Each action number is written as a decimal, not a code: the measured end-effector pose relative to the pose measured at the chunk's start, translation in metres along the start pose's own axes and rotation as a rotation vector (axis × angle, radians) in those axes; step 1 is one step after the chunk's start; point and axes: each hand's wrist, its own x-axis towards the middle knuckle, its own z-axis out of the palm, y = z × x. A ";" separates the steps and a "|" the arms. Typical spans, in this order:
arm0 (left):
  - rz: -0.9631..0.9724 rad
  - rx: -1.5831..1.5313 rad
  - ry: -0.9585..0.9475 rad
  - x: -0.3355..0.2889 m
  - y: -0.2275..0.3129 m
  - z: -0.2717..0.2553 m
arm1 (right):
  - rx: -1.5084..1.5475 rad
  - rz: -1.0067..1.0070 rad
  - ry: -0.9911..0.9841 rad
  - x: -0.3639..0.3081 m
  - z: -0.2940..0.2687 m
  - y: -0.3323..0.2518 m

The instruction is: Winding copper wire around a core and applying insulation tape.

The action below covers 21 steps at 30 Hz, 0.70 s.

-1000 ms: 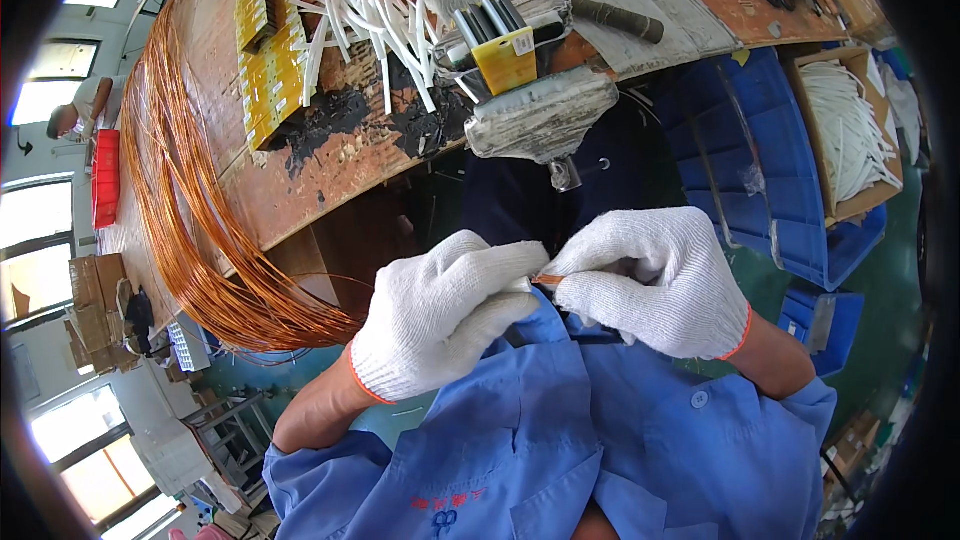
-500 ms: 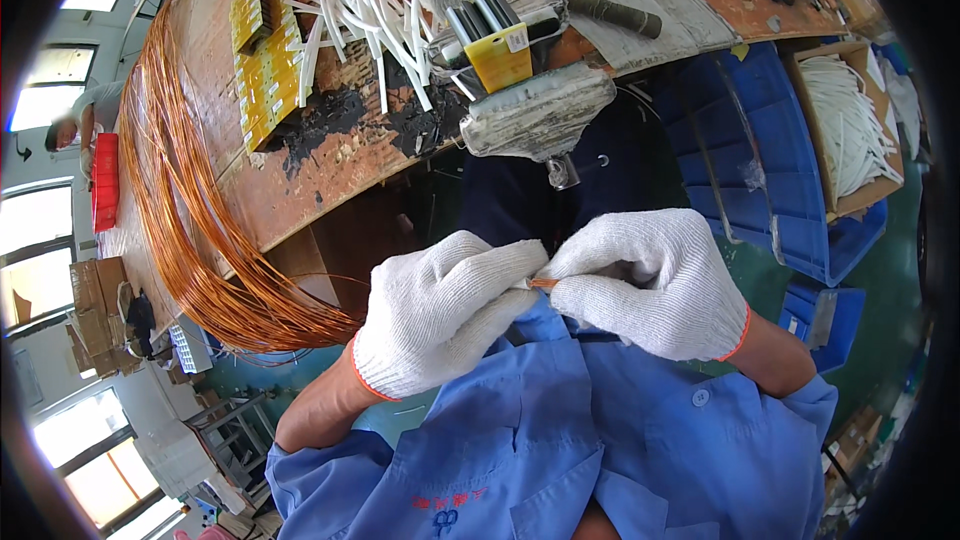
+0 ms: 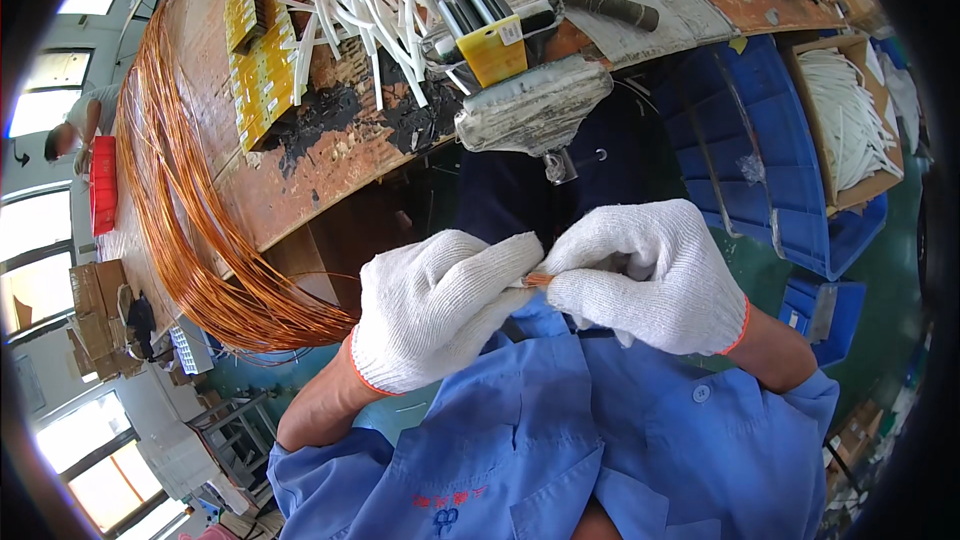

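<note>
Both my hands wear white knitted gloves and meet in front of my chest. My left hand [image 3: 440, 305] is closed, thumb and finger pressed on a short white sleeve [image 3: 516, 282] whose end barely shows. Copper wire ends [image 3: 538, 280] stick out of that sleeve into the gap between the hands. My right hand [image 3: 645, 280] pinches these ends between thumb and forefinger. A large bundle of copper wire [image 3: 180, 200] hangs over the bench edge at the left and runs behind my left hand. The fingers cover most of the sleeve.
On the wooden bench [image 3: 330, 170] lie white tubes [image 3: 375, 25], a yellow block assembly [image 3: 265, 70] and a clamp-like fixture [image 3: 535, 105] with a yellow block [image 3: 492, 52]. Blue bins [image 3: 730, 150] and a carton of white tubes [image 3: 845, 120] stand right. Another person [image 3: 85, 125] is far left.
My hands have shifted very slightly, both still pinching at the same spot. Slightly more copper shows between them. The distant person has moved a little.
</note>
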 end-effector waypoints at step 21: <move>-0.045 0.011 0.006 0.001 -0.003 0.005 | -0.115 -0.106 0.082 -0.003 0.008 0.001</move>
